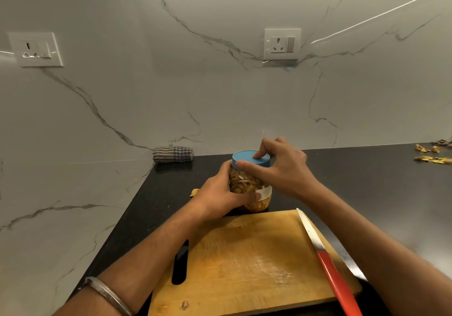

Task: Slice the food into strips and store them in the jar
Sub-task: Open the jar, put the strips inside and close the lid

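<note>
head: hands (254,181) hold jar (249,191) beyond board edge (259,214).

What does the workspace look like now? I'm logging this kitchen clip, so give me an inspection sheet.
Surface: black counter, wooden cutting board at the near edge.
Job's things: jar full of strips, blue lid on; red-handled knife lying on the board's right side.
Clutter: scraps far right; folded cloth by the wall.
Hands: left hand grips the jar; right hand fingers on the lid.
Cables: nothing seen.
Surroundings: marble wall, two sockets.
</note>
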